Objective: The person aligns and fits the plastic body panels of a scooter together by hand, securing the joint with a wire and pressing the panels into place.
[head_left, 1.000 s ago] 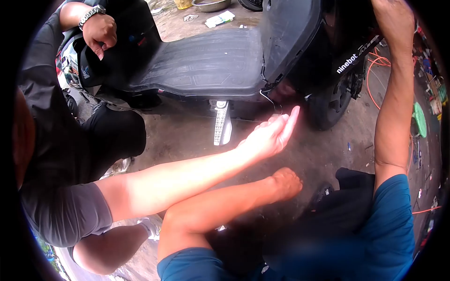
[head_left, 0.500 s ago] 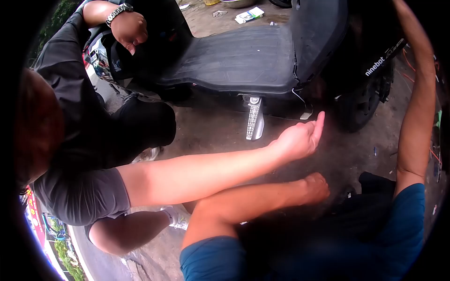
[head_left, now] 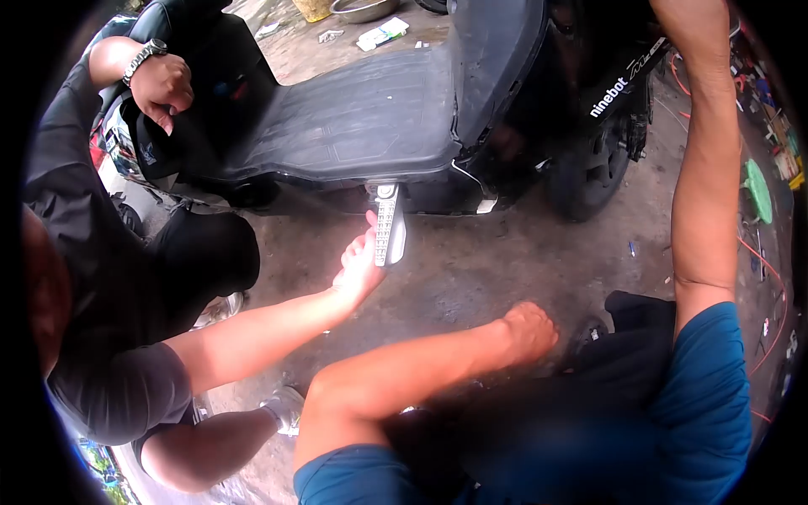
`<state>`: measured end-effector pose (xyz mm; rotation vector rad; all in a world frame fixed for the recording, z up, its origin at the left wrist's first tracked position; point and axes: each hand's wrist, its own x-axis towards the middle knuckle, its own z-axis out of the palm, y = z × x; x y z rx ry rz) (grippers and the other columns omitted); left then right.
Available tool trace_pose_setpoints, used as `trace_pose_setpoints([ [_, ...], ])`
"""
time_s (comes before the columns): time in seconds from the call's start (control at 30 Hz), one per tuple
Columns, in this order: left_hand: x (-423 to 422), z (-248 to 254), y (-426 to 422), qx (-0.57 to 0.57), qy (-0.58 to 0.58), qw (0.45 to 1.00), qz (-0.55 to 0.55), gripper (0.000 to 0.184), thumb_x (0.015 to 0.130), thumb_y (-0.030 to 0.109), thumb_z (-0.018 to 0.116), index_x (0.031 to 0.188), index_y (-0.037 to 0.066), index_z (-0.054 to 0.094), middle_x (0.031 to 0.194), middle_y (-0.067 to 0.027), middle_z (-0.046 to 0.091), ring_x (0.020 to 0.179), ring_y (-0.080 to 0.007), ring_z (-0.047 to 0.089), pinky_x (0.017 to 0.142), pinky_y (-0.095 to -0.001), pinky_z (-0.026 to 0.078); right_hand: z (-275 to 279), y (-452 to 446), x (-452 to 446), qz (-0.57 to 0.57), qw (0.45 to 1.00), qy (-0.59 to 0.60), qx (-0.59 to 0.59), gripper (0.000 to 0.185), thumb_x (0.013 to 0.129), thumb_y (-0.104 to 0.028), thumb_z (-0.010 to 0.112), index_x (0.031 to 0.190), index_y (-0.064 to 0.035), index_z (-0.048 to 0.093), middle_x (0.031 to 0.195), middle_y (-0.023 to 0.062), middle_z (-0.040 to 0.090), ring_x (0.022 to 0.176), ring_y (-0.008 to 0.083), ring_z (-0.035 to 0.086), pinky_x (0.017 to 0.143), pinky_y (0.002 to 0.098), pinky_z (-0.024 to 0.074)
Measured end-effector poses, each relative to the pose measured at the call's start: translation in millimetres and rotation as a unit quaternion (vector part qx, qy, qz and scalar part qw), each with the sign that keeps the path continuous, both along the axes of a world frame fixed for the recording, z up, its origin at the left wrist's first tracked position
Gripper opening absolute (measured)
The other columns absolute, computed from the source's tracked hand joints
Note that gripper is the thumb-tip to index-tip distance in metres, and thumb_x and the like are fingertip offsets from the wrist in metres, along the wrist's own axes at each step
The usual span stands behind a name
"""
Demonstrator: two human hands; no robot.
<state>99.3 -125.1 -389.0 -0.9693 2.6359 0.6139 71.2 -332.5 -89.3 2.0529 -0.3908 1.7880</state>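
A black scooter [head_left: 353, 126] marked "ninebot" stands across the view, with a silver folding footpeg [head_left: 387, 227] sticking out below its floorboard. My left hand [head_left: 530, 328] is curled into a fist above the ground, in front of the scooter, touching no part of it. My right hand [head_left: 692, 21] reaches up to the top edge beside the scooter's front; its fingers are cut off from view. Another person's hand [head_left: 358, 265] is at the footpeg, fingers behind or against it. That person's other hand [head_left: 162, 88], with a metal watch, rests on the seat end.
The other person [head_left: 76, 244], in dark clothes, crouches at the left. The front wheel [head_left: 589, 177] stands on the stained ground. At the right lie orange cables, a green item [head_left: 757, 192] and small clutter. A metal basin [head_left: 364, 8] sits behind.
The other person's lower hand has moved from near the front wheel, pointing, left to the footpeg. My view has shifted right. My left hand stays a fist.
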Motion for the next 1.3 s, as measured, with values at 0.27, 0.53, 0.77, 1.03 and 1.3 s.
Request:
trace_pose_setpoints([
  [0.27, 4, 2, -5, 0.019, -0.005, 0.999, 0.025, 0.033, 0.09, 0.013, 0.061, 0.12, 0.001, 0.066, 0.113, -0.0135, 0.073, 0.108, -0.0264, 0.07, 0.089, -0.0371, 0.054, 2, 13, 0, 0.037, 0.998, 0.003, 0.046, 0.028, 0.087, -0.021, 0.077, 0.104, 0.0012, 0.072, 0.112, 0.0123, 0.069, 0.105, 0.0227, 0.064, 0.095, 0.033, 0.0476],
  [0.53, 6, 1, -18, -0.033, 0.018, 0.998, 0.045, 0.025, 0.092, 0.015, 0.058, 0.11, 0.004, 0.07, 0.097, -0.0115, 0.076, 0.097, -0.0268, 0.073, 0.077, -0.0395, 0.057, -4, 5, 2, -0.007, 1.0, -0.005, 0.01, 0.03, 0.088, -0.02, 0.076, 0.11, 0.0003, 0.071, 0.116, 0.013, 0.068, 0.108, 0.0229, 0.063, 0.096, 0.0324, 0.0476],
  [0.77, 18, -1, -11, -0.053, 0.055, 0.993, 0.092, 0.016, 0.085, 0.014, 0.062, 0.086, 0.009, 0.077, 0.093, -0.0095, 0.077, 0.091, -0.0244, 0.075, 0.076, -0.0367, 0.057, -3, 1, 1, 0.018, 0.999, 0.014, 0.025, 0.028, 0.088, -0.015, 0.076, 0.111, -0.0006, 0.071, 0.119, 0.0095, 0.065, 0.109, 0.0202, 0.062, 0.096, 0.0306, 0.0479],
  [1.03, 145, -6, 38, 0.132, 0.045, 0.853, 0.503, 0.041, 0.092, 0.022, 0.058, 0.129, 0.006, 0.064, 0.115, -0.0211, 0.07, 0.112, -0.039, 0.065, 0.099, -0.0456, 0.051, -7, -11, 3, 0.017, 1.0, 0.016, -0.008, 0.025, 0.089, -0.02, 0.074, 0.108, -0.0033, 0.073, 0.117, 0.0088, 0.065, 0.11, 0.0213, 0.061, 0.095, 0.034, 0.0481],
  [1.3, 195, -11, 37, -0.091, 0.296, 0.66, 0.684, 0.046, 0.092, 0.019, 0.058, 0.137, 0.01, 0.05, 0.123, -0.0219, 0.064, 0.114, -0.0403, 0.063, 0.099, -0.0458, 0.05, -2, -23, -6, -0.013, 0.999, -0.03, -0.018, 0.026, 0.088, -0.021, 0.075, 0.105, -0.0015, 0.072, 0.111, 0.0125, 0.065, 0.102, 0.0249, 0.062, 0.09, 0.0363, 0.0492],
])
